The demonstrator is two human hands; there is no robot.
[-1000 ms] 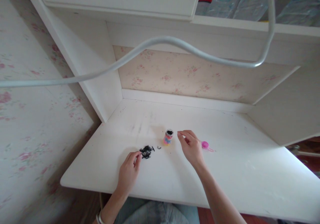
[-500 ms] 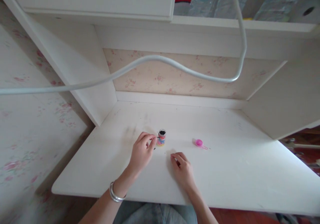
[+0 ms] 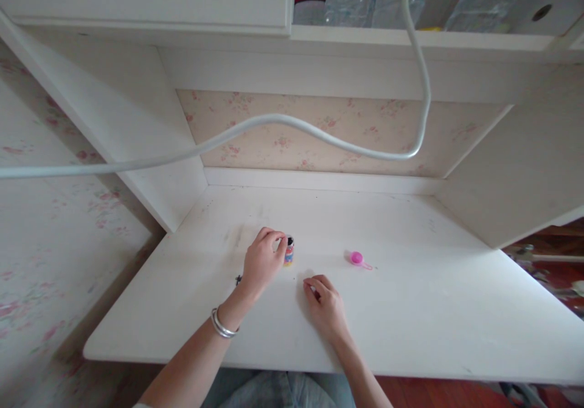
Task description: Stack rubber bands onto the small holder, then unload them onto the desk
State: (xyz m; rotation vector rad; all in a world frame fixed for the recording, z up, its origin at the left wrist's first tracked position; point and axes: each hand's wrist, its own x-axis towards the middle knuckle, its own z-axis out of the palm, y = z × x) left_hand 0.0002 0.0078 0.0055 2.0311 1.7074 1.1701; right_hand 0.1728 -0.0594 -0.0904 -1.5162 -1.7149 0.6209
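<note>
My left hand (image 3: 263, 261) is pinched shut at the mouth of a small colourful jar (image 3: 289, 251) standing on the white desk (image 3: 410, 311); what its fingertips hold is too small to name. My hand covers most of a pile of small black pieces, and only a bit of the pile (image 3: 238, 280) shows by my wrist, which wears silver bangles. My right hand (image 3: 325, 305) rests on the desk in front of the jar with its fingers curled and nothing visible in it. A pink lid (image 3: 356, 258) lies to the right of the jar.
A white cable (image 3: 292, 123) hangs across the view in front of the floral back wall. Above, a shelf (image 3: 410, 38) holds plastic water bottles. White side panels stand to the left and right of the desk. My lap shows below the front edge.
My left hand has gone from the black pile up to the jar's mouth. My right hand has drawn back from the jar and settled on the desk nearer to me.
</note>
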